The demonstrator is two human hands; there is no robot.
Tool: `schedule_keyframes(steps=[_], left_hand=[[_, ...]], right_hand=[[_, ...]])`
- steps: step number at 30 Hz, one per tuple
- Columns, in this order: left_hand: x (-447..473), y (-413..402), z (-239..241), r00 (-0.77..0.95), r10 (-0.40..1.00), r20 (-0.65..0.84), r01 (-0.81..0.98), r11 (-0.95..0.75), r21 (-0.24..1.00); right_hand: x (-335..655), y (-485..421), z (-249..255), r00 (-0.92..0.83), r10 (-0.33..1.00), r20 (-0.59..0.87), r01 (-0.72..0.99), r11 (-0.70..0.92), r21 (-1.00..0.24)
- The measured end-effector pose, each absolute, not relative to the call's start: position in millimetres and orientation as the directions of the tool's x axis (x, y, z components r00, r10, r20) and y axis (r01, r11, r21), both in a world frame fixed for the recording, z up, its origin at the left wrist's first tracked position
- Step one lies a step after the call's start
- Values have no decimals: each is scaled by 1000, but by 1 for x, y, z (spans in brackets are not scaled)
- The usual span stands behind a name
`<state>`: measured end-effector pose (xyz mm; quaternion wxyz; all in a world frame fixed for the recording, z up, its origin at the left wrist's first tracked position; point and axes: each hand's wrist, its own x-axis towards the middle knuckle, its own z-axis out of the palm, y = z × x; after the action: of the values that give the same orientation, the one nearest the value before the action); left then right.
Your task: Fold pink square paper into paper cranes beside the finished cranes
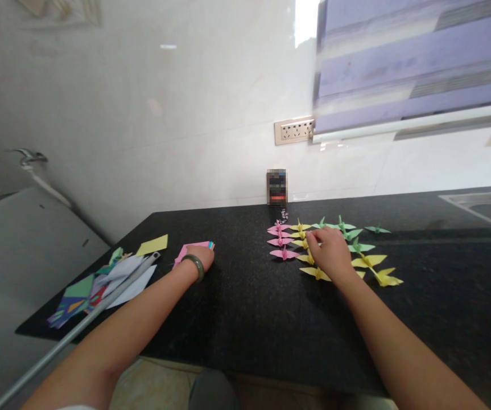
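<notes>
My left hand (200, 257), with a green bangle on the wrist, rests on a pink paper sheet (192, 248) on the black counter (245, 296); its fingers are curled and mostly hidden. My right hand (329, 250) lies among rows of folded paper cranes, fingertips pinched at a yellow crane (301, 234). Pink cranes (280, 240) line up left of it. Yellow cranes (373, 270) and green cranes (351, 233) lie to its right.
A yellow sheet (153, 245) and a pile of coloured papers (100, 285) lie at the counter's left end, crossed by a grey metal rod (78, 327). A small dark box (276, 187) stands against the wall. A wall socket (294, 131) is above. A sink edge (484, 205) shows far right.
</notes>
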<state>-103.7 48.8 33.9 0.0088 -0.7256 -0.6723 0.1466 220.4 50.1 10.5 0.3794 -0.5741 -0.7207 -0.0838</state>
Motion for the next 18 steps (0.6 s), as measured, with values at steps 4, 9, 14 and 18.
schedule_keyframes(steps=[4,9,14,18], left_hand=[[-99,51,45,17,993,-114,938,-55,-342],[-98,55,70,70,994,82,906,-29,-422],[-64,43,79,299,884,359,888,-120,-444],[-18,19,64,549,659,514,829,-351,-435]], right_hand=[[220,48,13,-55,767,639,888,331,-320],[220,48,14,-60,769,637,882,339,-326],[207,41,17,22,876,481,728,316,-608],[185,26,22,-51,998,28,104,33,-994]])
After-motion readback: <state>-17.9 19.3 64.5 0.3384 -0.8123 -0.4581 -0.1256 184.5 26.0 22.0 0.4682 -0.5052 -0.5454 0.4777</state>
